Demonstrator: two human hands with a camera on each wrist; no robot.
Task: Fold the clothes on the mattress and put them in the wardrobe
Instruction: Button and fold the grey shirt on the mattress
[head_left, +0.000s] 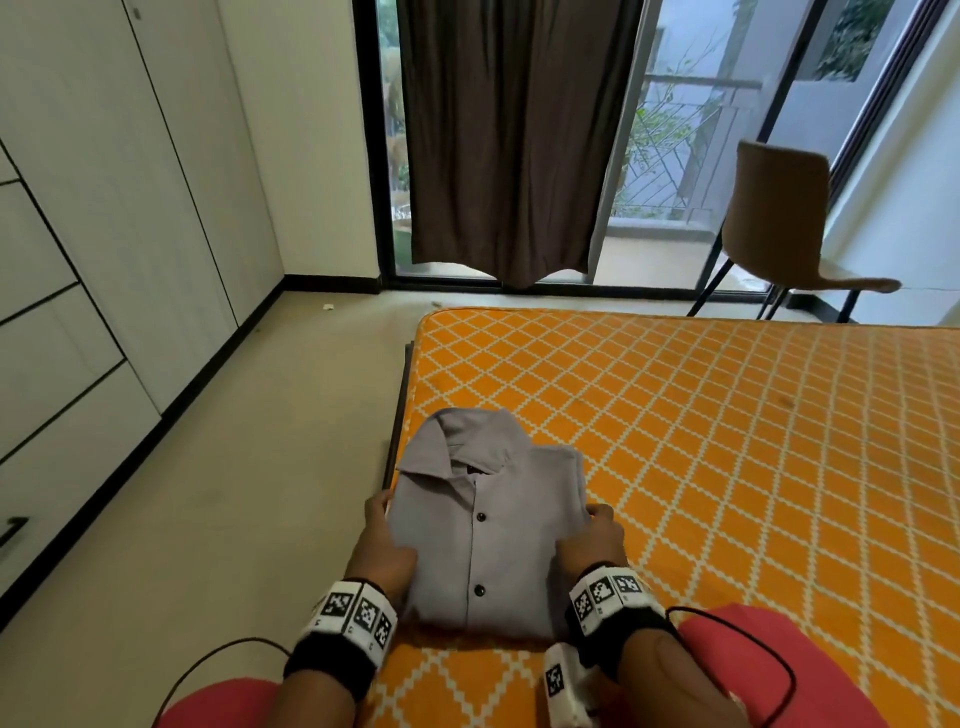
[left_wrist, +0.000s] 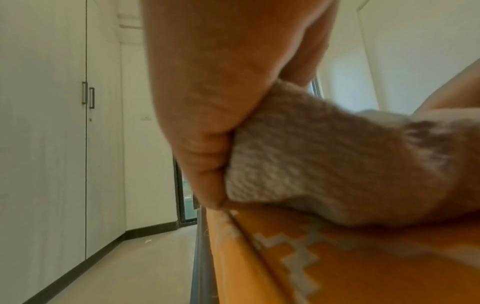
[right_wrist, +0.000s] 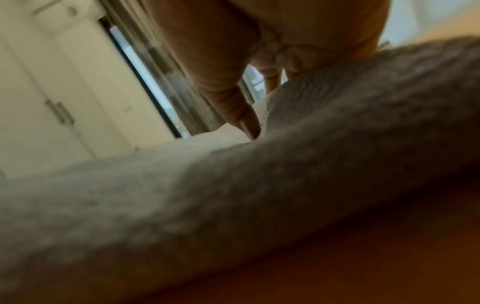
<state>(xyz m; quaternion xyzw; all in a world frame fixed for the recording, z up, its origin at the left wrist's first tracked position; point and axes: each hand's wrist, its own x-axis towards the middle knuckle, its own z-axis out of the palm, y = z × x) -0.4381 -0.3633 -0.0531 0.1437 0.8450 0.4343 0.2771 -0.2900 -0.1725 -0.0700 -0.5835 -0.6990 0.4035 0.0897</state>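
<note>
A folded grey button-up collared shirt (head_left: 480, 535) lies near the corner of the orange diamond-patterned mattress (head_left: 727, 426), its sides gripped by the left hand (head_left: 382, 545) and right hand (head_left: 595, 545).

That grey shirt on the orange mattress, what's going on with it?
A person is holding a folded grey shirt at the corner of the orange mattress. The left hand grips its left edge and the right hand its right edge. It is buttoned, collar up, and not yet in the wardrobe, whose doors are closed.
</note>
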